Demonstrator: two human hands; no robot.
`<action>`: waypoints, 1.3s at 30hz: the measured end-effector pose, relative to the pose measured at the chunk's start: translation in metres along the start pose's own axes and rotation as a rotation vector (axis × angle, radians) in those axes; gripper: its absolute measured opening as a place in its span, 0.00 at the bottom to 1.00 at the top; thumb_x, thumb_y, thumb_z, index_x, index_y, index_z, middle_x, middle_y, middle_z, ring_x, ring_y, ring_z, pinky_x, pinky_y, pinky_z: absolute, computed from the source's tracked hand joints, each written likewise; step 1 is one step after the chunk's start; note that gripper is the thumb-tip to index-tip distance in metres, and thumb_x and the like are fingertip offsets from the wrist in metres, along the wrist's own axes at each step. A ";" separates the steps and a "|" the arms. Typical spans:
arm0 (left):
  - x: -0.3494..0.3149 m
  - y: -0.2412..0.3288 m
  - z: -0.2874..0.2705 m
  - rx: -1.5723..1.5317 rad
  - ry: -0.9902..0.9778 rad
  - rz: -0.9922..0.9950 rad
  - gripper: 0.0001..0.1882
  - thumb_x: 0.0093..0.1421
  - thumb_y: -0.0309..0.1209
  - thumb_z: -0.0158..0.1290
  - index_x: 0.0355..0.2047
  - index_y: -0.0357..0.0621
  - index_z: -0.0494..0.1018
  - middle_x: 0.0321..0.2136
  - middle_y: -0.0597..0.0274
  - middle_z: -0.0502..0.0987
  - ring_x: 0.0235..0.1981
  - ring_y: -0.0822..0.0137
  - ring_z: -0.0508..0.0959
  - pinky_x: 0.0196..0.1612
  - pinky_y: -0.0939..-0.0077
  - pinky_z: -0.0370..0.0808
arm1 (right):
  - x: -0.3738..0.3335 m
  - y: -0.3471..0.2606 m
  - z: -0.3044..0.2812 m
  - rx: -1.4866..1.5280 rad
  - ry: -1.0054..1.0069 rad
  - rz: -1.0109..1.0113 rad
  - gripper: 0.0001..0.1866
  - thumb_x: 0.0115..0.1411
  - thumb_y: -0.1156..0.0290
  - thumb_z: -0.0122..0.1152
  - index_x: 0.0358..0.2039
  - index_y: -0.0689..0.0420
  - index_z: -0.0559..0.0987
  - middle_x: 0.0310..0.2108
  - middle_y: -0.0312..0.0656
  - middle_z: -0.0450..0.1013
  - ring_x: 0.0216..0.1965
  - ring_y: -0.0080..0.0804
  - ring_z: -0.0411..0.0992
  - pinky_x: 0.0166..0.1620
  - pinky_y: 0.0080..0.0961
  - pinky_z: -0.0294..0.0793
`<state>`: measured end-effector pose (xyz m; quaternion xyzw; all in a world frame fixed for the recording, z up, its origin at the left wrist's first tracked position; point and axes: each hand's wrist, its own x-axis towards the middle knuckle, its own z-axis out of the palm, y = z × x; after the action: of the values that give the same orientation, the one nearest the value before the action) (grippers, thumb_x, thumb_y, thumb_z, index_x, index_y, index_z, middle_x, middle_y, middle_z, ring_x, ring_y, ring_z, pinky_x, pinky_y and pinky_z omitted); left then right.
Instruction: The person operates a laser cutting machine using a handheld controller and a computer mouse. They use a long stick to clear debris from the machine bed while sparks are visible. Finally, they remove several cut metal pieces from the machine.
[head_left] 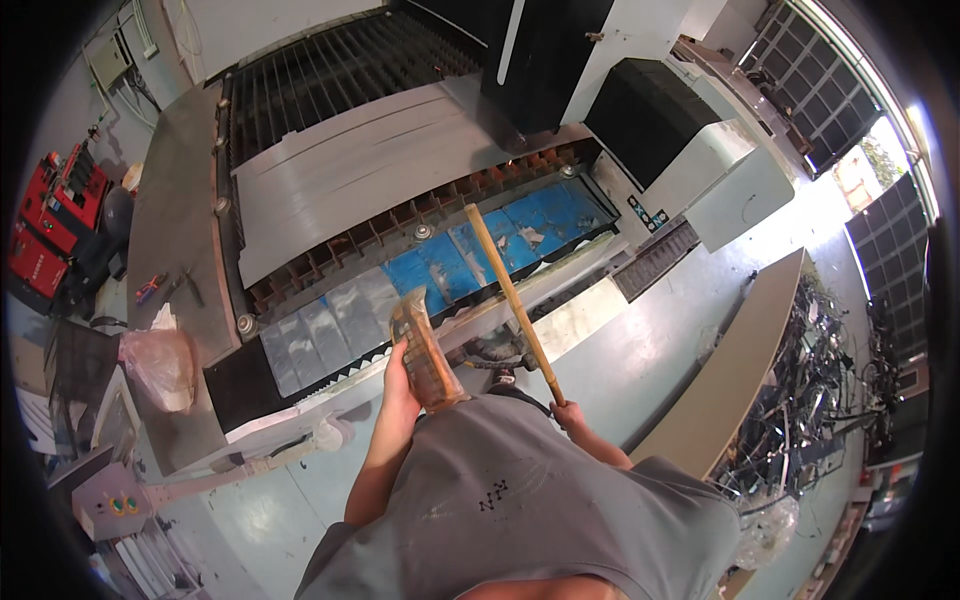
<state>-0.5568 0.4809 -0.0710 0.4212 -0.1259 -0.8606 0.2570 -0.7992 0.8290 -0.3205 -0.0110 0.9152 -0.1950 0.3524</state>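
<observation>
My left fingers are curled round the wrapped handset, face up, presumably for reading. My right fingers are closed round the stick at its near end, apparently for reach; it slants toward the blue panels, contact unclear.

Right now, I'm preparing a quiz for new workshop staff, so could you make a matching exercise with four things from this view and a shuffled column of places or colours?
1. wooden stick
2. plastic-covered object
3. large grey sheet
4. far-left machine

A. lying across the slatted bed
B. red and black
C. in the right hand
D. in the left hand

Pairs: 1-C, 2-D, 3-A, 4-B
</observation>
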 end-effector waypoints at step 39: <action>0.004 -0.005 -0.010 -0.076 0.004 0.004 0.19 0.69 0.47 0.51 0.48 0.47 0.78 0.39 0.62 0.83 0.41 0.62 0.82 0.48 0.61 0.80 | -0.012 -0.033 -0.013 -0.186 -0.103 -0.005 0.29 0.60 0.40 0.63 0.51 0.47 0.84 0.48 0.49 0.82 0.52 0.49 0.79 0.55 0.44 0.78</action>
<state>-0.5524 0.4833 -0.0819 0.4125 -0.0934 -0.8635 0.2750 -0.8024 0.8049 -0.2916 -0.0561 0.9100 -0.1095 0.3959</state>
